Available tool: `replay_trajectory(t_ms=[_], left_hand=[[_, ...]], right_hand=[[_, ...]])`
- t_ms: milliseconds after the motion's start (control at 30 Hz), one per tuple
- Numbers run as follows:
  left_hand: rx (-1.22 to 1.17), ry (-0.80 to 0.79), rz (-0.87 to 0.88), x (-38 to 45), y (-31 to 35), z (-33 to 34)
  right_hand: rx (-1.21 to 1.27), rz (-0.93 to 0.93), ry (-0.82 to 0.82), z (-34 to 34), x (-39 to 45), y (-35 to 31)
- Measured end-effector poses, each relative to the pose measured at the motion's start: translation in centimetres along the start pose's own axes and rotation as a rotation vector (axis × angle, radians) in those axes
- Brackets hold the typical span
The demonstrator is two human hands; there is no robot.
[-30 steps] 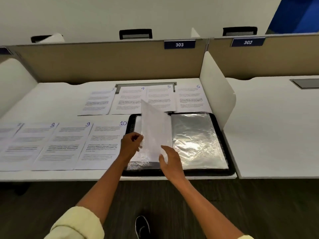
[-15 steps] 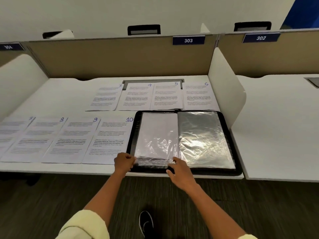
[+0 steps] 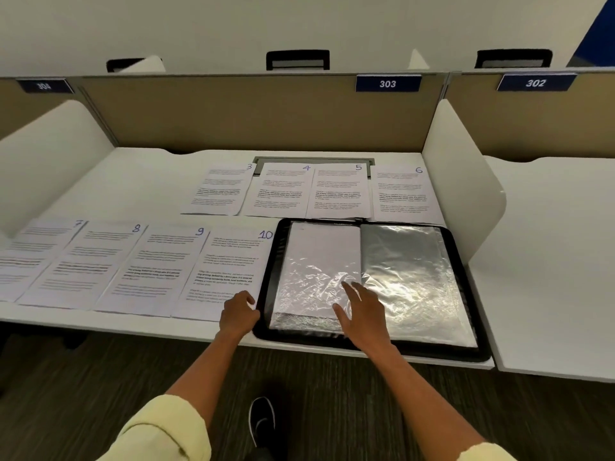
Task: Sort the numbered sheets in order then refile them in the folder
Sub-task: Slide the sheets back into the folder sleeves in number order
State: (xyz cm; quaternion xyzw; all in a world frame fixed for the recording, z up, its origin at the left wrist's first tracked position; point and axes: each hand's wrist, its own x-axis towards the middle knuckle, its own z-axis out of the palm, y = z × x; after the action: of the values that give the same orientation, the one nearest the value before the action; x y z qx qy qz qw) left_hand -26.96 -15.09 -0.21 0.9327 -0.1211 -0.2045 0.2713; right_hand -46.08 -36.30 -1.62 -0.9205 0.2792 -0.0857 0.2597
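On folder [image 3: 372, 352] sleeve: right hand [image 3: 361, 314] flat, fingers spread; left hand [image 3: 238, 314] curled.

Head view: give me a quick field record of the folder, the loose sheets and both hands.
folder: black zip folder, open flat, clear plastic sleeves showing
left page: sleeve holding white sheet
far row: white printed sheets 3 to 6
near row: sheets 7 to 10
left hand: curled at sheet 10's near corner
right hand: flat on left sleeve
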Motion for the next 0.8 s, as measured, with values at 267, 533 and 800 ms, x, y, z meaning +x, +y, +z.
replay_trajectory(t_ms=[267,533,800], left_hand=[[0.109,0.294,0.225,7.0,-1.7,-3.4],[0.242,0.252,0.317,17.5,-3.7,-9.1],[0.288,0.177,0.34,27.9,-6.5,-14.2]], right_hand=[[-0.134,-0.02,-0.005,2.3,7.0,-4.9],[-0.156,-0.018,-0.032,6.9,16.8,-12.3],[-0.159,0.031,-0.042,11.4,26.1,-19.6]])
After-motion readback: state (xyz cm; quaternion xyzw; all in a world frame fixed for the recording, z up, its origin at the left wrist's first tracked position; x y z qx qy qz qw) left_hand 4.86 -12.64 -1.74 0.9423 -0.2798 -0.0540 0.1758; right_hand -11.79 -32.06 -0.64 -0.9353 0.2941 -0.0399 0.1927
